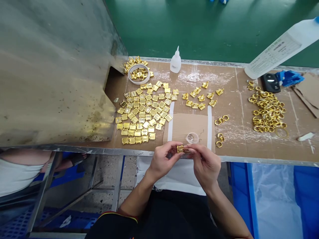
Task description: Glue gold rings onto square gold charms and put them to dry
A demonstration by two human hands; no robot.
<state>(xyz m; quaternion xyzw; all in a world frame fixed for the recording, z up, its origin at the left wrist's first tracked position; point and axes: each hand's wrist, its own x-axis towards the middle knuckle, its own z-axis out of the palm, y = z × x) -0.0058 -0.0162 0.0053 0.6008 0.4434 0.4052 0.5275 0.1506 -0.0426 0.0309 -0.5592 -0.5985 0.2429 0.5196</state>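
Note:
My left hand [161, 160] is closed, pinching a small square gold plate [179, 148] between thumb and fingertips, just above the bench's front edge. Beside it my right hand [206, 162] is closed too. Its fingertips hold a thin gold-coloured piece [185, 150] against the plate's right side; whether this is a ring seen edge-on I cannot tell. Right behind the hands a small clear cup [192, 137] sits on a cardboard pad [190, 122] with white tape strips. Loose gold plates [142, 114] lie in rows to the left. Several gold rings [220, 136] lie right of the pad.
Gold pieces with raised parts [201, 97] lie behind the pad. A heap of rings [267, 111], a black device [271, 83] and a large bottle [279, 49] are at right. A dropper bottle [175, 61] and tape roll [139, 74] stand behind. A metal panel [54, 73] borders the left.

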